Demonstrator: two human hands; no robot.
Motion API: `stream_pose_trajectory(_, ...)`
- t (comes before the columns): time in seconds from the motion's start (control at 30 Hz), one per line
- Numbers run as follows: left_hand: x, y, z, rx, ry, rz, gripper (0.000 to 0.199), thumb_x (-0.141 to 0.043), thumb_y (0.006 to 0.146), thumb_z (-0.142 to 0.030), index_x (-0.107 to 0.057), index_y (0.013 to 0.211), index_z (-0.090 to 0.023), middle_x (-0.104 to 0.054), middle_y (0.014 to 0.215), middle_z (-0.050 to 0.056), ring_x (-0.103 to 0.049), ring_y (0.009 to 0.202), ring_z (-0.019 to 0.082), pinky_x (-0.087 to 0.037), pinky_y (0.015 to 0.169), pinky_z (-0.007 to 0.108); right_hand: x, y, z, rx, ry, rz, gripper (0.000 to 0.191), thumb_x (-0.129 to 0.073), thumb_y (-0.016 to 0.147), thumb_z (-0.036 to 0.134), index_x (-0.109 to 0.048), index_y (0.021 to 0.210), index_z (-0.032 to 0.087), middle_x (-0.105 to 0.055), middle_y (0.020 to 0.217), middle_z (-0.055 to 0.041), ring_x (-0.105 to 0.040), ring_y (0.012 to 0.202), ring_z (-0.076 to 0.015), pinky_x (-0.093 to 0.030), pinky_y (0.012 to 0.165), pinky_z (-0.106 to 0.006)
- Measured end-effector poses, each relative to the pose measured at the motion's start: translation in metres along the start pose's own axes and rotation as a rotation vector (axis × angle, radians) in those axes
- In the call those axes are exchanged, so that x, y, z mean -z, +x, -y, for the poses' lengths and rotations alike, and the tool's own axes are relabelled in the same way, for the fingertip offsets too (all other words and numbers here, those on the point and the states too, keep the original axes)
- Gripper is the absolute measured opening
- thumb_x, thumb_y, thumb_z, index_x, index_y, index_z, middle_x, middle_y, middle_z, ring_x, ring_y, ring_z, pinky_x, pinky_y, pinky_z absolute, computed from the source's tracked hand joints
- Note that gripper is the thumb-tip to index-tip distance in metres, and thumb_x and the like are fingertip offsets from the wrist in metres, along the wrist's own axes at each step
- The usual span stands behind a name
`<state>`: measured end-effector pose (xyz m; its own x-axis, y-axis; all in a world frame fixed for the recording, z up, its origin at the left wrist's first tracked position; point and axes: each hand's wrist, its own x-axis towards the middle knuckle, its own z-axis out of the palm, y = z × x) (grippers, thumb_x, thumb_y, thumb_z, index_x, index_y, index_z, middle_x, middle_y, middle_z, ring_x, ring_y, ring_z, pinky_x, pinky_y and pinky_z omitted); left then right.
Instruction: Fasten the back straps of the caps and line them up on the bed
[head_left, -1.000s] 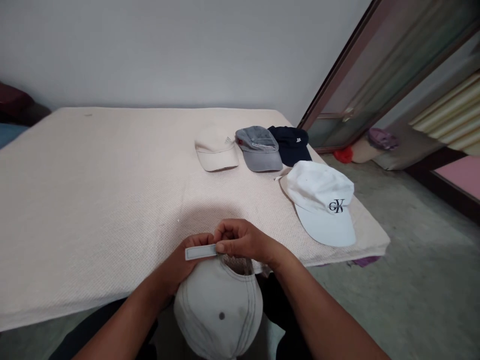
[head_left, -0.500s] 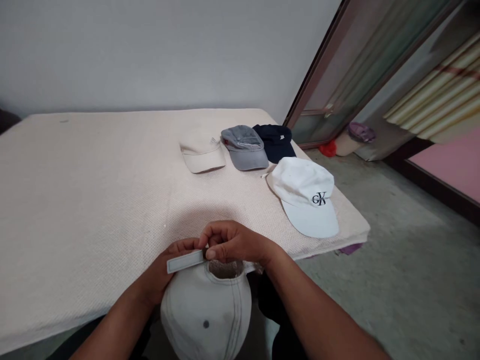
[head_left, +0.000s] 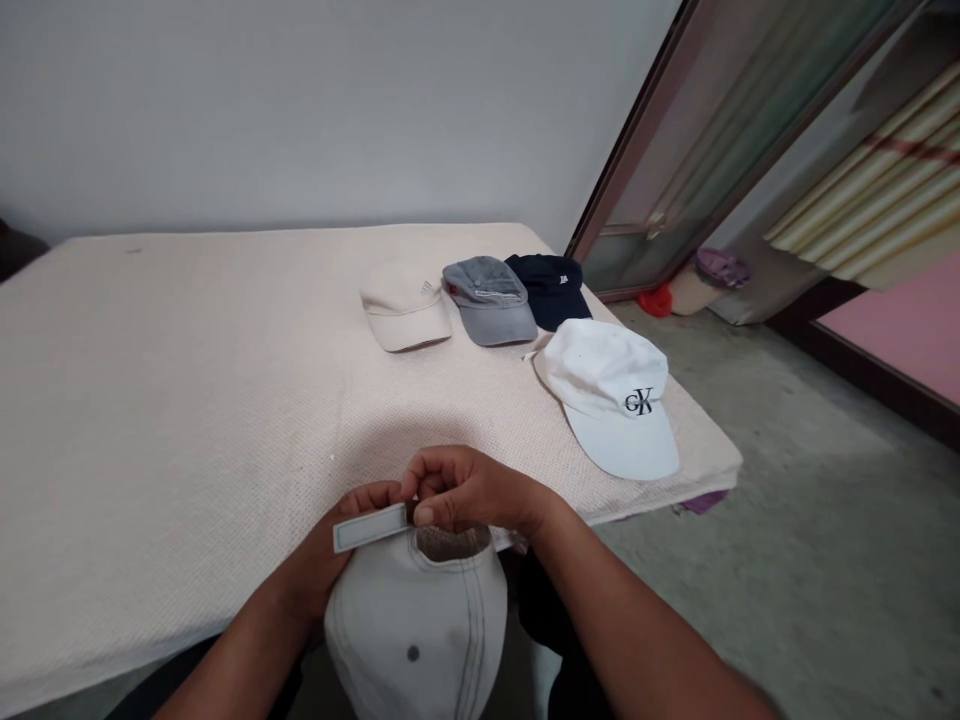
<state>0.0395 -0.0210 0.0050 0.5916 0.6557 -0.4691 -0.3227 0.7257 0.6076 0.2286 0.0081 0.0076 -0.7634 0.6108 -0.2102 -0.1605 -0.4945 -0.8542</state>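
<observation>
A pale grey cap (head_left: 416, 630) is held at the near edge of the bed, its back opening facing up and away. My left hand (head_left: 341, 530) grips the cap's rim from the left, its fingers partly behind the strap. The light strap (head_left: 369, 527) sticks out to the left over that hand. With thumb and fingers pinched, my right hand (head_left: 461, 490) holds the strap's inner end beside the opening. A small dark piece shows between the hands; its details are too small to tell.
On the bed (head_left: 187, 400) lie a beige cap (head_left: 405, 308), a grey cap (head_left: 489, 300), a navy cap (head_left: 551, 290) and a white cap (head_left: 615, 395) with dark letters. A bin (head_left: 705, 280) stands on the floor at right.
The view has shifted very slightly, so things sit a little lower. Both hands keep the same hold on the cap and strap.
</observation>
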Motion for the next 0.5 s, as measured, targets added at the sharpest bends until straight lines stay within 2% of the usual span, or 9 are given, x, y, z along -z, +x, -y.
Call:
stream_pose_trajectory(0.23,0.0010,-0.0017,0.0016,-0.035,0.035,-0.024,0.007,-0.070,0.074,-0.022,-0.067,0.074,-0.015,-0.066,0.069,0.004,-0.058,0.058,0.012,-0.044,0.058,0.024,0.0001,0.0022,0.0011,-0.024,-0.021,-0.037,0.030,-0.078,0.068,0.027,-0.056,0.086,0.016,-0.052,0.058,0.0072,-0.044,0.046,-0.0038,-0.032,0.041,-0.014)
stream_pose_trajectory(0.5,0.0038,-0.0018,0.0023,-0.062,0.049,-0.031,0.012,-0.072,0.071,-0.022,-0.068,0.080,-0.016,-0.065,0.071,0.003,-0.058,0.061,0.013,-0.042,0.059,0.024,0.0044,0.0024,-0.0013,-0.058,-0.061,-0.053,0.034,-0.079,0.065,0.031,-0.055,0.084,0.016,-0.053,0.060,0.0062,-0.045,0.050,-0.0050,-0.033,0.043,-0.016)
